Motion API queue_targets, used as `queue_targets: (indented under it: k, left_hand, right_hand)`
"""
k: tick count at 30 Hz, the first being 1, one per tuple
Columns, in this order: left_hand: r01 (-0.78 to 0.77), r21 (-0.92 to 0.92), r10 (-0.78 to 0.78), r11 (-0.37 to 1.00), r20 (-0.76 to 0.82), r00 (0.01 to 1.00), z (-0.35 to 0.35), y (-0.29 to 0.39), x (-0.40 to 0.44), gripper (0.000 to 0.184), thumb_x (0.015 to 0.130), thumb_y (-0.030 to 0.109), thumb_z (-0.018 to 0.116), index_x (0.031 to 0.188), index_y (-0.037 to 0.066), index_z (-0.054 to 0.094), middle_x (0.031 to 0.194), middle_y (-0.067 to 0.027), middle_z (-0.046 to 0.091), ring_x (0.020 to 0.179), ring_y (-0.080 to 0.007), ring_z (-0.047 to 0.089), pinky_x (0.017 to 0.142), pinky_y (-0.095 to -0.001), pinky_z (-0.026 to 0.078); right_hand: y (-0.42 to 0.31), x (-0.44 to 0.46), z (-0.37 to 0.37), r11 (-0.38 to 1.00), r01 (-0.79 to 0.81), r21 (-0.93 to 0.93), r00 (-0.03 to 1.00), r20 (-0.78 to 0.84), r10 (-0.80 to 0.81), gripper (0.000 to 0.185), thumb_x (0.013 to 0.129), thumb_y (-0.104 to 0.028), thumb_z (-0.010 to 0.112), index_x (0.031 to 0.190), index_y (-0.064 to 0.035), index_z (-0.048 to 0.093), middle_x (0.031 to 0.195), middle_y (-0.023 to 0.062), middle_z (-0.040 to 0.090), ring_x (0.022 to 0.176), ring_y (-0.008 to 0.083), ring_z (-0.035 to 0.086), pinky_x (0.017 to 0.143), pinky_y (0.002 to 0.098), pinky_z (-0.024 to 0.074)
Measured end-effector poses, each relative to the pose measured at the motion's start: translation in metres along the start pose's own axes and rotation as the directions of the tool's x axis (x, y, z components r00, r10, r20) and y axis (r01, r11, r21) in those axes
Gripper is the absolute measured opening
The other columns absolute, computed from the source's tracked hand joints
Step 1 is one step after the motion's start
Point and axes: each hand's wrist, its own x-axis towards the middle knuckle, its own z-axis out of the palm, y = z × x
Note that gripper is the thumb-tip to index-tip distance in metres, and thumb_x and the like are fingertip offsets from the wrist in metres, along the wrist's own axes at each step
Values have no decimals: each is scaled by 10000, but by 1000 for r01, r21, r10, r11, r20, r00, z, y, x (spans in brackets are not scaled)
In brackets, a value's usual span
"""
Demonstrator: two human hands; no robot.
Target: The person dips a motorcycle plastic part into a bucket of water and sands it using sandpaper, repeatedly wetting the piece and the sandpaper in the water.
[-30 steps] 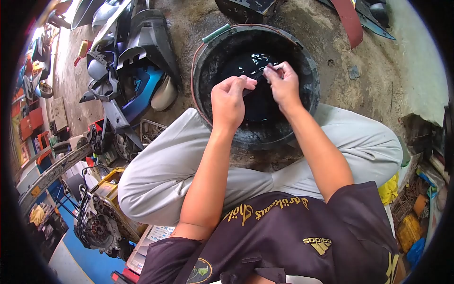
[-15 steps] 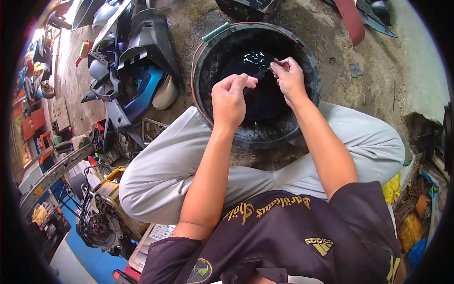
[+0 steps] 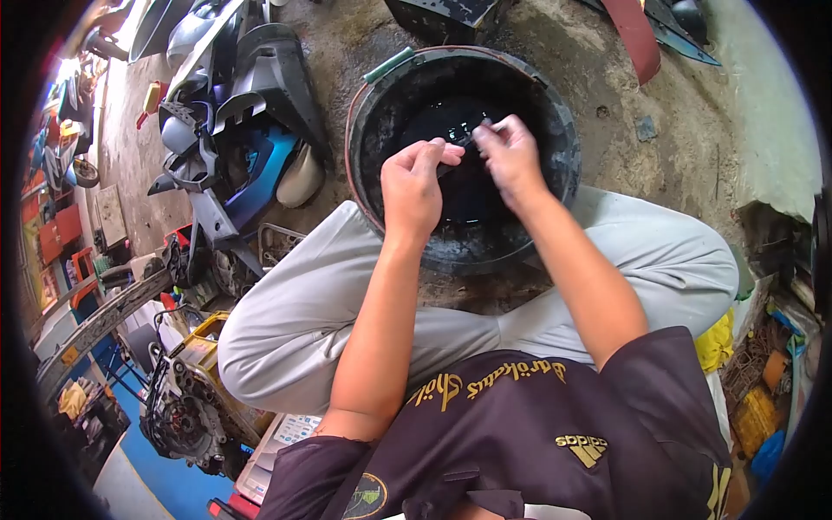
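A dark round bucket point(image 3: 555, 130) with dark liquid inside stands between my bent legs. Above its left part, my left hand point(image 3: 414, 186) is closed in a pinch, fingertips toward the bucket's middle. My right hand point(image 3: 513, 163), blurred by motion, is also closed, its fingertips close to those of the left. Something small and dark shows between the two hands, too indistinct to name. The bucket's wire handle, with a green grip point(image 3: 389, 65), lies along the rim at the upper left.
Dark and blue motorcycle fairings point(image 3: 260, 169) lie at the left on the concrete floor point(image 3: 641, 165). An engine part point(image 3: 186, 416) sits at the lower left. A black object point(image 3: 446, 19) stands behind the bucket, and a red strip point(image 3: 633, 39) lies at the upper right.
My right hand has moved left, nearer to my left hand. The left hand keeps its pinch over the bucket. The whole view has shifted slightly.
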Motion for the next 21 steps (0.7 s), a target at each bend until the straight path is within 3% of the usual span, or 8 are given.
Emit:
queue_targets:
  k: [1, 5, 7, 10, 13, 18, 21]
  left_hand:
    - [-1, -12, 1, 1000, -1, 1000, -2, 0, 0, 315, 992, 131, 585, 791, -73, 717, 892, -151, 761, 883, -194, 703, 909, -322, 516]
    - [-6, -2, 6, 1000, -4, 1000, -1, -4, -2, 320, 994, 138, 588, 791, -71, 719, 901, -153, 762, 887, -195, 703, 911, -323, 516]
    - [-4, -7, 3, 1000, -4, 1000, 0, -4, 0, 319, 994, 139, 591, 792, -73, 718, 904, -157, 763, 890, -194, 703, 909, -322, 515]
    - [1, -12, -1, 1000, -7, 1000, 0, -4, -1, 318, 994, 140, 595, 793, -73, 718, 908, -161, 763, 889, -191, 702, 906, -321, 514]
    - [5, -8, -5, 1000, 1, 1000, 0, -4, 0, 321, 997, 151, 586, 800, -66, 717, 925, -168, 761, 911, -201, 700, 926, -329, 506]
    - [24, 57, -25, 998, 22, 999, 2, -1, -4, 331, 1003, 174, 566, 816, -53, 717, 961, -180, 757, 958, -224, 695, 967, -345, 491]
    - [8, -5, -8, 1000, -13, 1000, 1, -3, -2, 333, 998, 151, 596, 789, -77, 717, 899, -161, 765, 877, -186, 702, 898, -317, 516]
  right_hand:
    - [-2, -11, 5, 999, -26, 33, 999, 40, 24, 141, 931, -77, 738, 906, -62, 600, 811, 7, 642, 703, 67, 566, 648, 250, 465]
    - [-4, 4, -4, 1000, 7, -7, 999, -40, -7, 154, 936, -78, 727, 896, -75, 578, 806, 1, 632, 694, 62, 552, 625, 257, 453]
    - [-5, -12, 6, 1000, -22, 5, 999, 30, 22, 136, 928, -71, 726, 905, -56, 592, 822, 17, 647, 694, 74, 562, 639, 264, 466]
    - [-9, 11, -5, 999, -14, 39, 998, -67, 17, 151, 923, -65, 735, 896, -62, 587, 843, 32, 663, 718, 75, 570, 665, 252, 472]
    - [-5, -6, 5, 999, -31, 22, 999, -34, 32, 150, 930, -53, 726, 878, -59, 586, 814, 17, 645, 712, 71, 568, 674, 248, 468]
    - [1, 6, -8, 999, 52, 8, 994, -97, -51, 169, 930, -80, 738, 866, -56, 583, 770, 4, 616, 687, 68, 556, 634, 252, 454]
    - [8, -8, 2, 990, 115, -85, 990, -73, -122, 158, 938, -85, 730, 863, -58, 594, 757, 2, 619, 678, 66, 558, 625, 248, 448]
